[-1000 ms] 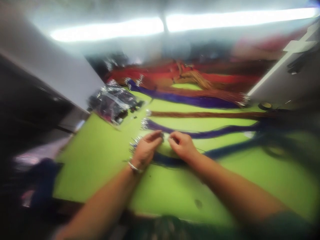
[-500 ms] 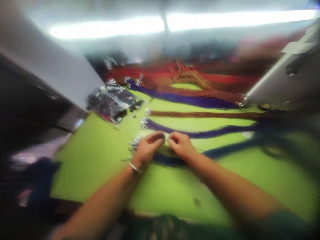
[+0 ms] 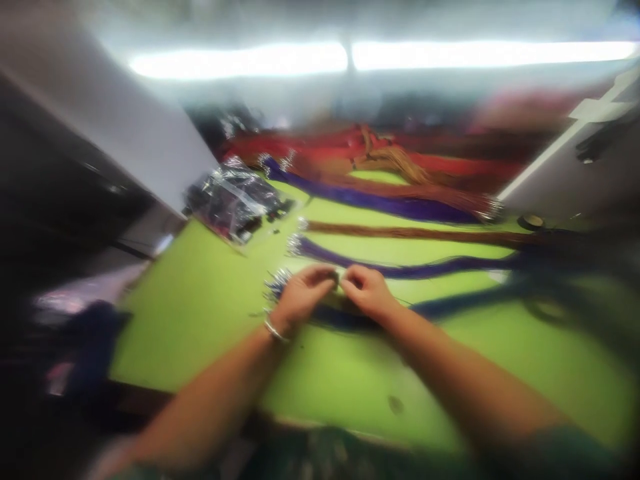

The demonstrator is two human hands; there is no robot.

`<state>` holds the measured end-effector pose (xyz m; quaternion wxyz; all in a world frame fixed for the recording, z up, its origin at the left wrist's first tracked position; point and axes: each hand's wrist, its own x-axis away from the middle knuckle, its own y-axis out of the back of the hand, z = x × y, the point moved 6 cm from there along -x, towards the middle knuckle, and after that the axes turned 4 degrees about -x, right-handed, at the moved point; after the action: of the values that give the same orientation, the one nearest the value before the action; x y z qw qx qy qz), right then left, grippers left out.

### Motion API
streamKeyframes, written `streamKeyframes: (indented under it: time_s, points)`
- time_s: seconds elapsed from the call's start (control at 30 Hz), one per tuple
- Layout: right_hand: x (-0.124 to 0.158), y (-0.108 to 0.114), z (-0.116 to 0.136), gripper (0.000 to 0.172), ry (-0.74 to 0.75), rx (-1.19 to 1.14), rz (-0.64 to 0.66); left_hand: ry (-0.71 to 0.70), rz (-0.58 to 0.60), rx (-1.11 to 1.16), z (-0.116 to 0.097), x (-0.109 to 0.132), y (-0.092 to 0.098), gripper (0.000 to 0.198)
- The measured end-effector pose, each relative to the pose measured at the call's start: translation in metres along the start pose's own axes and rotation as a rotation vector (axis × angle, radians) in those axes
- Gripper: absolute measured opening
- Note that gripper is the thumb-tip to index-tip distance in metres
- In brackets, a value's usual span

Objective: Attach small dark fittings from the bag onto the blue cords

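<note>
My left hand [image 3: 303, 293], with a bracelet at the wrist, is closed in a pinch on a small black connector housing [image 3: 335, 278]. Close beside it, my right hand [image 3: 371, 291] is also pinched; what lies between its fingertips is too small and blurred to make out. Both hands are over a blue wire bundle [image 3: 440, 305], whose metal-tipped ends [image 3: 278, 283] fan out left of my left hand. Just beyond runs a purple wire bundle [image 3: 420, 269], and behind that a brown wire bundle [image 3: 400, 232].
A clear plastic bag of black parts [image 3: 235, 200] lies at the back left of the green table [image 3: 200, 320], with loose pieces beside it. Larger purple [image 3: 400, 203] and orange-brown wires [image 3: 395, 167] lie farther back. A tape roll [image 3: 531, 221] is at right. Panels flank both sides.
The whole view has shifted slightly to the right. My hands stay pinched close together, and their fingertips look a little nearer each other.
</note>
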<state>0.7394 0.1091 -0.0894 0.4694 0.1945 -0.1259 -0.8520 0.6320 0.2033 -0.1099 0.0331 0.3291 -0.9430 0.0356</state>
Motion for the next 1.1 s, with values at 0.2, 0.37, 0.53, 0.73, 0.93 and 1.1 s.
streamKeyframes:
  time_s: [0.2,0.37,0.53,0.73,0.93,1.1]
  points:
    - [-0.022,0.025,0.009,0.014,0.008,0.211,-0.016,0.094,-0.009,0.14,-0.001,0.006,0.007,0.03]
    - [-0.066,-0.012,0.017,0.013,0.088,0.433,0.21,0.06,0.206,-0.069,-0.002,0.007,-0.001,0.022]
    - [-0.092,-0.067,0.025,0.011,0.098,0.585,0.343,-0.098,0.269,-0.228,0.003,0.006,-0.005,0.018]
    - [-0.099,-0.088,0.021,0.013,0.161,0.757,0.361,-0.141,0.361,-0.214,0.005,0.006,-0.009,0.018]
    - [-0.105,-0.084,0.028,0.014,0.184,0.788,0.365,-0.087,0.399,-0.196,0.005,0.004,-0.006,0.02]
    - [-0.087,-0.009,0.055,0.019,0.016,0.336,0.134,0.026,0.225,0.008,-0.004,0.002,0.006,0.027]
